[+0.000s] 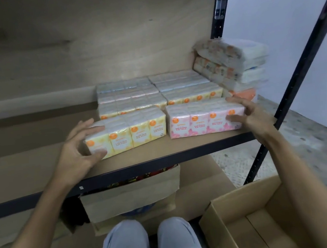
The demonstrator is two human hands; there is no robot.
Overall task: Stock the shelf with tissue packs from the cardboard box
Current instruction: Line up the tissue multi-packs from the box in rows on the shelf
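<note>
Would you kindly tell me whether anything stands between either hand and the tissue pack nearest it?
Nothing visible does. The left hand holds the left end of the yellow pack, and the right hand holds the right end of the pink pack, both at the front of the shelf.

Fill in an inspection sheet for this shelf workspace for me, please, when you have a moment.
Surface: wooden shelf board, black front rail; packs stand on its right half.
Job's things: yellow tissue pack and pink tissue pack side by side at the front edge, a narrow gap between; further rows behind; cardboard box open at lower right, no packs in its visible part.
Clutter: tilted stack of wrapped packs in the back right corner; brown paper bag on the shelf below.
Hands: left hand grips the yellow pack's left end; right hand grips the pink pack's right end.
Cables: nothing seen.
Surroundings: black metal upright, speckled floor, pale wall.
</note>
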